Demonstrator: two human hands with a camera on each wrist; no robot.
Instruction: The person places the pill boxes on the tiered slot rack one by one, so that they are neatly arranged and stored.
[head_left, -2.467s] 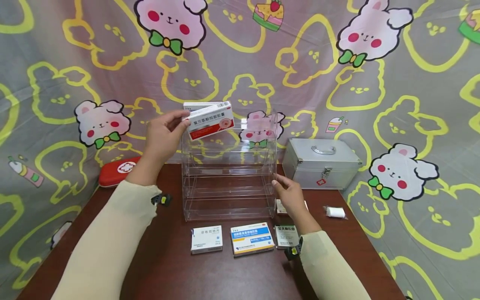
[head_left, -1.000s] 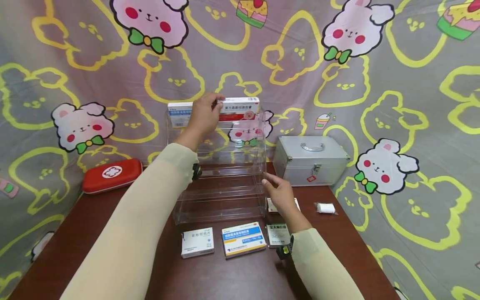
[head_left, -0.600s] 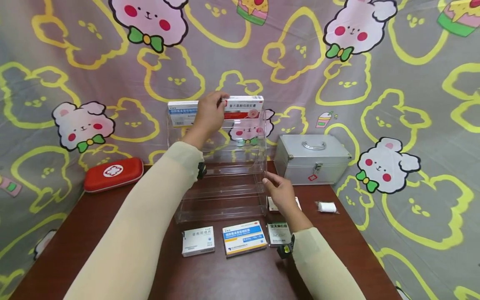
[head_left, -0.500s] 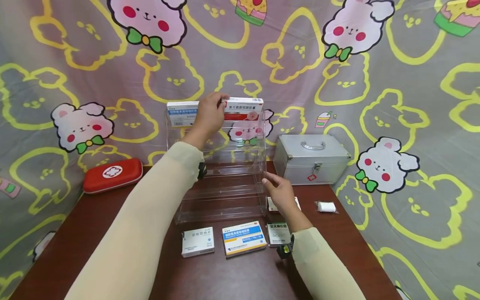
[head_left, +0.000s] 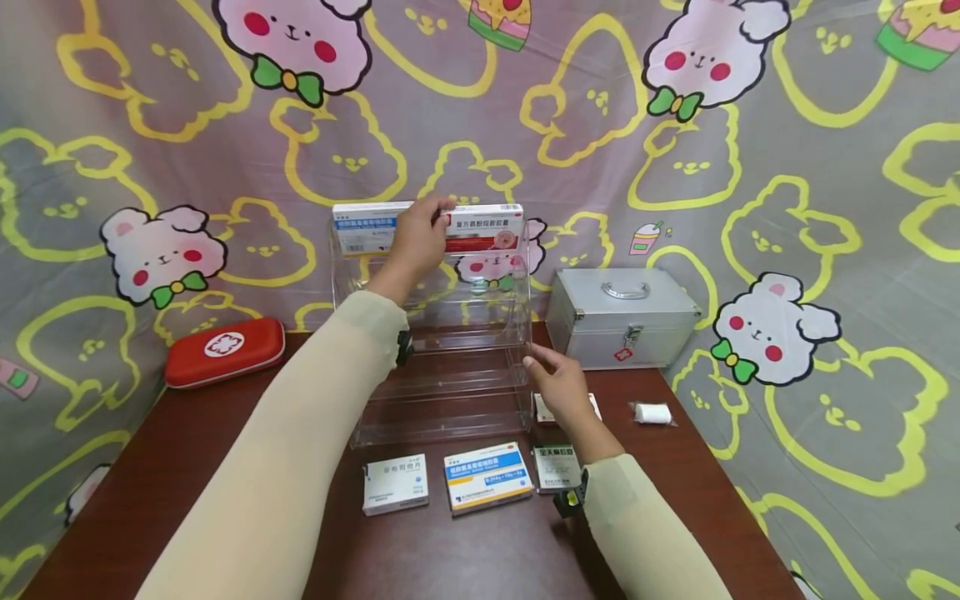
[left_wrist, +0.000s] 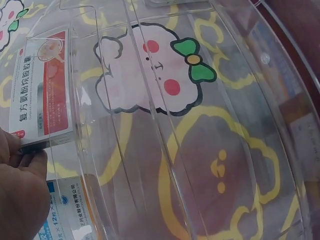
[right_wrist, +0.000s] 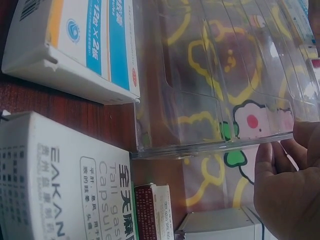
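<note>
At the top of a clear tiered acrylic rack (head_left: 442, 387), my left hand (head_left: 418, 242) pinches the left end of a red-and-white medicine box (head_left: 486, 232). That box stands upright on the top tier, to the right of a blue-and-white medicine box (head_left: 363, 232), which the hand partly covers. In the left wrist view, thumb and fingers hold the lower end of the red-and-white box (left_wrist: 42, 90). My right hand (head_left: 564, 390) grips the edge of the rack's right side panel, thumb and fingers on either side of it in the right wrist view.
Before the rack lie a white box (head_left: 395, 483), a blue-and-yellow box (head_left: 487, 478) and a green-topped box (head_left: 557, 469). Another small box (head_left: 546, 409) is partly behind the right hand. A silver case (head_left: 626, 321), a wrapped white roll (head_left: 653, 414) and a red case (head_left: 225, 352) stand around.
My left hand has carried the red-and-white box from a tilted position before the rack to upright on the top tier, then slightly lower. The right hand keeps its hold on the rack.
</note>
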